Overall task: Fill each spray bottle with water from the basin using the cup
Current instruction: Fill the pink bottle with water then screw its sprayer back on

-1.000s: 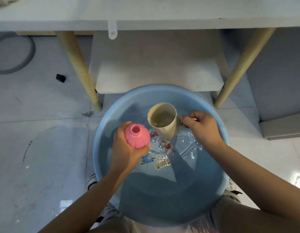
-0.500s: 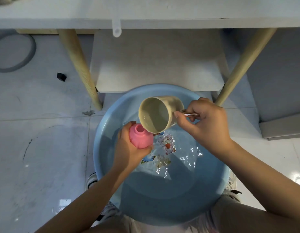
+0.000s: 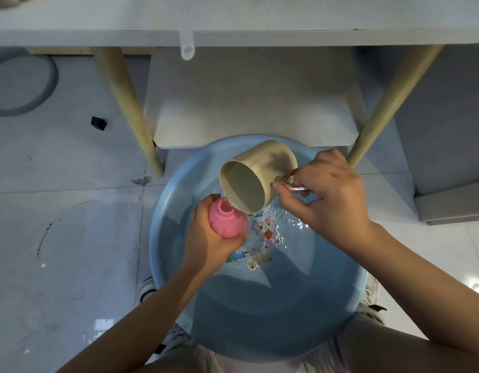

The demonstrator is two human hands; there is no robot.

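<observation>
— Where is the pink spray bottle (image 3: 227, 221) sitting relative to the fingers?

— The left hand (image 3: 211, 243) is wrapping it from the left and near side, fingers curled round its ribbed, rounded body, thumb up by its shoulder. Its open neck is pointing up, over the left part of the basin (image 3: 163, 238).

— And the cup (image 3: 255, 179)?

— The right hand (image 3: 332, 200) is pinching its shiny metal handle (image 3: 293, 181), fingers clamped on that loop. The cup is tilting steeply to the left, its mouth facing the camera, and its low lip is touching or just above the bottle's neck. A thin run of water is showing at that lip.

— How much room is there around them?

— Both hands are working over the far half of the basin, with open water near and to the right. On the far side a white lower shelf (image 3: 254, 103) is lying just beyond the rim, flanked by two slanting wooden legs (image 3: 125, 103). The white surface (image 3: 233, 20) is running across the top, with a translucent tube end (image 3: 187, 48) hanging off its edge.

— Materials?

— The basin is smooth pale blue plastic, round, with cartoon stickers (image 3: 265, 232) on its floor under rippling water. The cup is matte beige. The floor is glossy pale tile (image 3: 58, 238), with a grey hose loop (image 3: 26, 84) and a small black block (image 3: 98, 123) at the far left.
</observation>
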